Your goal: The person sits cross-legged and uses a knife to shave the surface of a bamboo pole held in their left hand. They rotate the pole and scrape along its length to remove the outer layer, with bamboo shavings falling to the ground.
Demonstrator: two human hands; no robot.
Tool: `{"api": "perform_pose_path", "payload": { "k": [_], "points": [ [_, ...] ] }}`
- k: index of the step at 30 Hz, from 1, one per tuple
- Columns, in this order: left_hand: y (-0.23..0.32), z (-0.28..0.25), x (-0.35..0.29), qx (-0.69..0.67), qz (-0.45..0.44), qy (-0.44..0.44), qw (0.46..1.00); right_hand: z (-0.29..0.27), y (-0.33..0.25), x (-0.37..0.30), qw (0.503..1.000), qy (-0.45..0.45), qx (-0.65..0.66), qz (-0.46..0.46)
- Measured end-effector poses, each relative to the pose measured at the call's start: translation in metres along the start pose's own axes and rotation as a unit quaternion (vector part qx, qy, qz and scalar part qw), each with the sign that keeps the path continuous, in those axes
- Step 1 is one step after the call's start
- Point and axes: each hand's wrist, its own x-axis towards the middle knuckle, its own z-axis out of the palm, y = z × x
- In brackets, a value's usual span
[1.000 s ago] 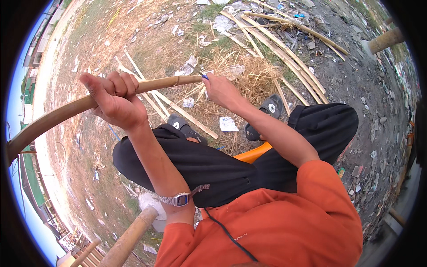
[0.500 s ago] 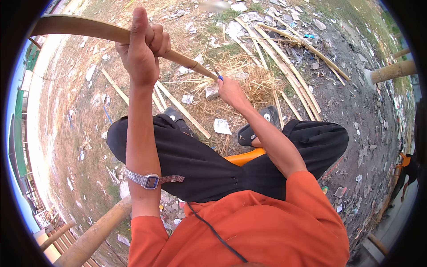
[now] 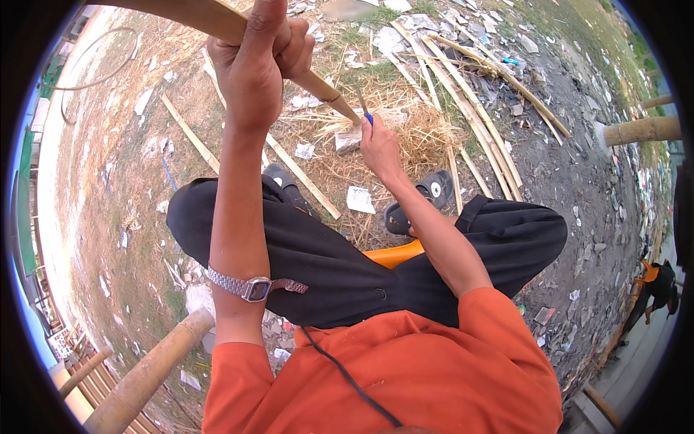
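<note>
My left hand (image 3: 249,83) is closed round a long bamboo strip (image 3: 319,87), raised off the ground. The strip slants from the upper left down to a pale brick (image 3: 348,141) ahead of my feet. At that lower end, my right hand (image 3: 381,148) is wrapped round the blue handle of a knife (image 3: 368,117). Its thin dark blade points away from me, close beside the strip; I cannot tell whether they touch. Loose straw-coloured bamboo shavings (image 3: 431,136) lie heaped to the right of the brick.
Several long split bamboo strips (image 3: 473,108) lie ahead and to the right, with another strip (image 3: 189,134) on the left. Thick bamboo posts (image 3: 155,372) stand at lower left and far right (image 3: 643,131). Paper scraps litter the ground. Another person (image 3: 656,286) is at the right rim.
My left hand has moved farther away and slightly right, and the bamboo strip now slants more steeply. My right hand has shifted a little right, with the knife blade turned more upright.
</note>
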Motion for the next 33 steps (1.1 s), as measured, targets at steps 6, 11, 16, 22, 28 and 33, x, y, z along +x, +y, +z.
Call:
{"api": "perform_pose_path", "payload": {
  "k": [6, 11, 16, 22, 28, 33],
  "points": [
    [-0.005, -0.007, 0.0, -0.056, -0.001, 0.015, 0.998, 0.026, 0.062, 0.026, 0.983, -0.094, -0.147, 0.056],
    [-0.004, -0.012, 0.0, -0.175, -0.021, 0.01, 0.984, 0.005, 0.001, 0.018, 0.995, -0.072, -0.027, 0.056],
    [0.002, -0.019, -0.002, -0.171, -0.029, 0.017, 0.985, 0.027, 0.056, 0.033, 0.972, -0.16, -0.16, 0.066],
    [0.002, -0.027, -0.007, -0.01, 0.015, 0.025, 1.0, 0.005, 0.001, 0.018, 0.998, -0.054, 0.017, 0.032],
    [-0.002, -0.029, -0.009, -0.052, 0.0, -0.016, 0.999, 0.023, 0.02, 0.03, 0.992, -0.086, -0.092, 0.019],
    [-0.002, -0.027, -0.004, -0.082, -0.023, -0.074, 0.994, 0.037, 0.038, 0.024, 0.993, -0.092, -0.061, 0.042]
  ]
}}
